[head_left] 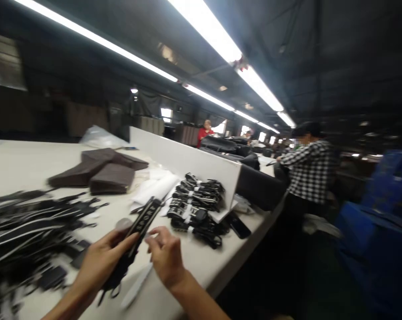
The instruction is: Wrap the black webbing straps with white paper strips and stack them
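My left hand [102,258] is wrapped around a folded black strap [147,218] with white edge lines and the word SPORT on it, held tilted above the table. Close beside the strap, my right hand [167,255] is pinched; a small pale bit shows at its fingertips, too blurred to name. Just below, a white strip [137,286] lies on the tabletop. Tied bundles of black-and-white straps [197,200] are stacked beyond my right hand. To the left spreads a heap of loose black straps [37,226], some with dark buckles or pads.
A white upright board [184,153] divides the pale table [30,160]. Folded dark brown pieces [110,175] and a clear plastic bag [102,137] lie behind. A phone [239,224] rests near the right edge. Beyond stands a person in a checked shirt [309,171], near blue containers [374,240].
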{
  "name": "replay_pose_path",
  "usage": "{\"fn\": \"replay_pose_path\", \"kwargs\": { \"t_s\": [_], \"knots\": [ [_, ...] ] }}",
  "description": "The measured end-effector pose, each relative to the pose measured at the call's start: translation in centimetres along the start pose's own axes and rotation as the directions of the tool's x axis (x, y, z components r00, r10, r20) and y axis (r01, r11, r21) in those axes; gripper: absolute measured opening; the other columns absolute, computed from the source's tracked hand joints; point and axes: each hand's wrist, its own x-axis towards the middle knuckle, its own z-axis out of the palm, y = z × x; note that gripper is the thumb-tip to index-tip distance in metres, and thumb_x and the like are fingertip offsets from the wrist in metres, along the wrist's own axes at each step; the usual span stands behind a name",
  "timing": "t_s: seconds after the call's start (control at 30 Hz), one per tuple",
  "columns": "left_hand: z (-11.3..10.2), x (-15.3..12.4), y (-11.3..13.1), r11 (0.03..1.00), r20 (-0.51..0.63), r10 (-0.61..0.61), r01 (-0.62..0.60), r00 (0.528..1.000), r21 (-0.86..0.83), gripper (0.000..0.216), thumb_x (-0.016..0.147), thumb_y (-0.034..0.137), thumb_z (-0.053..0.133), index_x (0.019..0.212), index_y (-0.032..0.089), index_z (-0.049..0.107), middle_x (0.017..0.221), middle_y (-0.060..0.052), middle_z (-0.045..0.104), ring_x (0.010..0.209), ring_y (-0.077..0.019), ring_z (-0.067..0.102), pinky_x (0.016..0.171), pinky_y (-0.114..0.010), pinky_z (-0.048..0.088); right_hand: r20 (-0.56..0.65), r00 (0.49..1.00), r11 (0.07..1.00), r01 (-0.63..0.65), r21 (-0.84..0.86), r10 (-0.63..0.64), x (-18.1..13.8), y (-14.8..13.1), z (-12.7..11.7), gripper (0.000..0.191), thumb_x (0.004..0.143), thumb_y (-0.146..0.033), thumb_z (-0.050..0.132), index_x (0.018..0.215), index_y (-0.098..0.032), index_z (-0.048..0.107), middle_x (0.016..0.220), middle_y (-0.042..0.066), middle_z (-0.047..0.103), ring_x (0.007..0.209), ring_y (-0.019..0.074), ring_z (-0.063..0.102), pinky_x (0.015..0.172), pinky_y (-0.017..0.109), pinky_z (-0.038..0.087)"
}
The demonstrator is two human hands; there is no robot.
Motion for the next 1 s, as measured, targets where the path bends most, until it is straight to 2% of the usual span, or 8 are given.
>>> {"fn": "replay_pose_path", "kwargs": {
  "t_s": [0.07, 0.2, 0.43, 0.5, 0.6, 0.77, 0.87, 1.0],
  "knots": [
    [0.0, 0.0, -0.5, 0.998, 0.003, 0.063, -0.063, 0.998, -0.016, 0.041, 0.065, 0.048, 0.074, 0.091, 0.017, 0.065, 0.059, 0.001, 0.064, 0.044, -0.0139, 0.052, 0.039, -0.022, 0.038, -0.013, 0.998, 0.998, 0.058, 0.04, -0.058, -0.6, 0.1, 0.6, 0.024, 0.085, -0.041, 0.064, 0.085, -0.017, 0.063, 0.06, -0.001, 0.06, 0.047, 0.0102, 0.054, 0.049, 0.02, 0.043],
    [0.0, 1.0, -1.7, 0.984, 0.046, 0.173, -0.171, 0.984, -0.048, 0.03, 0.067, 0.037, 0.073, 0.085, 0.013, 0.068, 0.072, -0.005, 0.068, 0.063, -0.0172, 0.061, 0.054, -0.023, 0.045, 0.189, 0.979, 0.932, -0.14, 0.334, 0.079, 0.2, 0.6, 0.8, 0.032, 0.078, -0.045, 0.073, 0.084, -0.017, 0.058, 0.066, 0.001, 0.065, 0.056, 0.0152, 0.064, 0.055, 0.025, 0.051],
    [-1.1, 2.5, -2.9, 0.979, -0.071, 0.202, -0.2, 0.977, 0.033, 0.022, 0.065, 0.032, 0.069, 0.079, 0.015, 0.064, 0.075, -0.005, 0.068, 0.07, -0.0196, 0.063, 0.064, -0.026, 0.047, 0.647, 0.762, 0.802, -0.407, 0.438, 0.033, 1.6, 1.2, -1.3, 0.061, 0.062, -0.029, 0.087, 0.115, -0.017, 0.059, 0.12, 0.013, 0.066, 0.116, 0.0247, 0.061, 0.105, 0.042, 0.043],
    [-1.4, 2.9, -3.5, 0.961, -0.083, 0.24, -0.225, 0.967, 0.16, 0.019, 0.066, 0.031, 0.066, 0.077, 0.016, 0.062, 0.072, -0.003, 0.065, 0.07, -0.0185, 0.06, 0.064, -0.025, 0.045, 0.631, 0.775, 0.843, -0.371, 0.389, 0.05, 1.7, 1.4, -1.3, 0.05, 0.07, -0.032, 0.081, 0.113, -0.017, 0.061, 0.115, 0.012, 0.068, 0.113, 0.0245, 0.063, 0.102, 0.042, 0.046],
    [-1.2, 3.2, -4.6, 0.95, -0.061, 0.218, -0.197, 0.974, 0.241, 0.014, 0.065, 0.029, 0.065, 0.07, 0.016, 0.06, 0.064, 0.001, 0.059, 0.066, -0.0168, 0.055, 0.06, -0.024, 0.041, 0.475, 0.879, 0.96, -0.168, 0.225, 0.042, 2.2, 1.7, -0.5, 0.026, 0.085, -0.039, 0.064, 0.098, -0.017, 0.07, 0.087, 0.007, 0.071, 0.078, 0.0194, 0.068, 0.077, 0.035, 0.055],
    [-0.5, 2.7, -5.7, 0.931, 0.015, 0.208, -0.203, 0.978, 0.303, 0.013, 0.07, 0.028, 0.06, 0.071, 0.016, 0.065, 0.07, -0.001, 0.065, 0.071, -0.0193, 0.059, 0.066, -0.026, 0.042, 0.275, 0.934, 0.972, 0.232, 0.015, -0.228, 3.0, 2.4, 1.2, 0.017, 0.084, -0.035, 0.065, 0.084, -0.023, 0.077, 0.077, 0.003, 0.062, 0.072, 0.0166, 0.059, 0.069, 0.028, 0.048],
    [-0.2, 2.4, -5.5, 0.906, 0.091, 0.234, -0.251, 0.968, 0.341, 0.017, 0.073, 0.022, 0.056, 0.08, 0.018, 0.07, 0.085, -0.004, 0.072, 0.084, -0.0221, 0.062, 0.078, -0.027, 0.043, 0.233, 0.964, 0.991, 0.119, 0.058, -0.129, 3.3, 3.5, 1.9, 0.018, 0.079, -0.037, 0.07, 0.078, -0.021, 0.077, 0.075, 0.002, 0.062, 0.068, 0.0152, 0.057, 0.063, 0.027, 0.047],
    [-0.1, 2.3, -5.0, 0.889, 0.131, 0.2, -0.236, 0.971, 0.393, 0.017, 0.075, 0.022, 0.053, 0.077, 0.018, 0.069, 0.08, -0.005, 0.071, 0.078, -0.0219, 0.062, 0.072, -0.028, 0.042, 0.247, 0.947, 0.95, -0.253, 0.18, 0.206, 3.7, 5.3, 2.2, 0.031, 0.066, -0.043, 0.08, 0.075, -0.015, 0.071, 0.063, 0.0, 0.061, 0.05, 0.0109, 0.05, 0.047, 0.022, 0.04]
  ]
}}
